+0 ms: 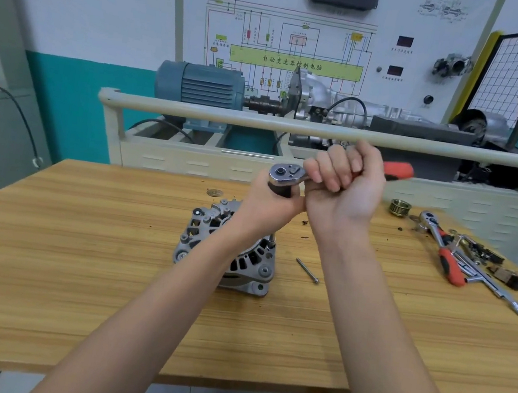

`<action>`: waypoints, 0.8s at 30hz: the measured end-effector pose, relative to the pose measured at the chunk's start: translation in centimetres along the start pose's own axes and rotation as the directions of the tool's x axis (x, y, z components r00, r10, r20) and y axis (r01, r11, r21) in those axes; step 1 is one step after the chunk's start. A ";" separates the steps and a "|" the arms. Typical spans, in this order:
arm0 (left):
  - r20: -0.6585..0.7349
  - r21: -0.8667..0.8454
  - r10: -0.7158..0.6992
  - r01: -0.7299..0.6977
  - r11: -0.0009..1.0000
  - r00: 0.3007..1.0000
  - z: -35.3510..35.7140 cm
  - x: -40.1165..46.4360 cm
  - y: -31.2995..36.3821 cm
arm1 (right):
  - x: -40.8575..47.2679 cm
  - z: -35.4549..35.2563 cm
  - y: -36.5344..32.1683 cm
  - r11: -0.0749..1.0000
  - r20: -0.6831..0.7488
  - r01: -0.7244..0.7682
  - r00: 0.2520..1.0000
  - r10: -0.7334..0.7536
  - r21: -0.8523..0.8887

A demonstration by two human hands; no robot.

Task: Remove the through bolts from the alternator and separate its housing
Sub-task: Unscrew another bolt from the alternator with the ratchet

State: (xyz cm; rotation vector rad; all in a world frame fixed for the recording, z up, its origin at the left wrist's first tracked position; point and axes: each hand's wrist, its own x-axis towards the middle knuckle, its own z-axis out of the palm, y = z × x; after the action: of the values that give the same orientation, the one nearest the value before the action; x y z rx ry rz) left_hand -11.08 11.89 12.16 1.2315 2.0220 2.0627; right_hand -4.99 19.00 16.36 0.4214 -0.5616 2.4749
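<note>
Alternator (228,251): stands mid-desk (46,268), a loose through bolt (307,271) lying just to its right.
Left hand (269,207): your fingers wrap the socket extension under the ratchet (289,175) head.
Right hand (343,187): your fist is clenched round the ratchet handle, wrist raised.
Far-right edge: spare tools (449,255).

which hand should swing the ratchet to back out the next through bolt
Right. The right hand already grips the ratchet handle; the left hand steadies the socket under its head, above the alternator.
</note>
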 end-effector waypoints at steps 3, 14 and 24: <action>0.189 0.052 -0.024 0.015 0.999 0.982 -1.2 -0.1 0.4 | 1.8 0.2 -1.0 0.944 0.043 -0.330 0.943 0.329 0.008; 0.135 -0.154 -0.081 0.102 0.983 0.988 -0.6 0.1 0.5 | 0.7 -0.4 -0.6 0.991 0.037 -0.135 0.990 0.134 0.010; 0.077 -0.153 -0.064 0.075 0.985 0.995 -0.2 0.1 0.4 | -0.3 -0.5 -1.7 0.982 0.191 -0.125 0.977 0.097 0.141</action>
State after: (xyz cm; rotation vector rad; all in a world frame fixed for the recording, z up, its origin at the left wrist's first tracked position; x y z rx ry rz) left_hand -11.02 11.70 12.57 1.1731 1.8077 2.0672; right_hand -3.83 20.40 16.31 0.7016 -0.4822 2.6133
